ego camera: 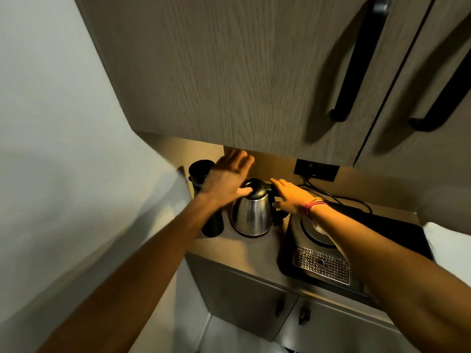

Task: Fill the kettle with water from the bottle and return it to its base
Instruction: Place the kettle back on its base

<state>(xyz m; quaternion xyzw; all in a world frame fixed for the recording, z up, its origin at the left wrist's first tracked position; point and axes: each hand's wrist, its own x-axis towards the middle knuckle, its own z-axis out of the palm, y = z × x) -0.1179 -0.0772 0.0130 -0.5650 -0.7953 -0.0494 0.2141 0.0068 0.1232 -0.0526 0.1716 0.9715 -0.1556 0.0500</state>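
The steel kettle (252, 212) stands on the counter between the hands. Left hand (226, 180) lies open on its lid; right hand (293, 197), fingers loose, touches the handle. Grip the handle fully before lifting.

**Materials and Surface Finish**

Kettle (252, 215): polished metal body, glossy black lid. Cabinet door (229, 72): matt wood grain; black handle (356, 64), smooth. Counter (244, 248): matt wood look. Tray (397, 233): black, slight sheen; perforated metal grille (321, 266). Wrist thread (314, 206): red cloth.
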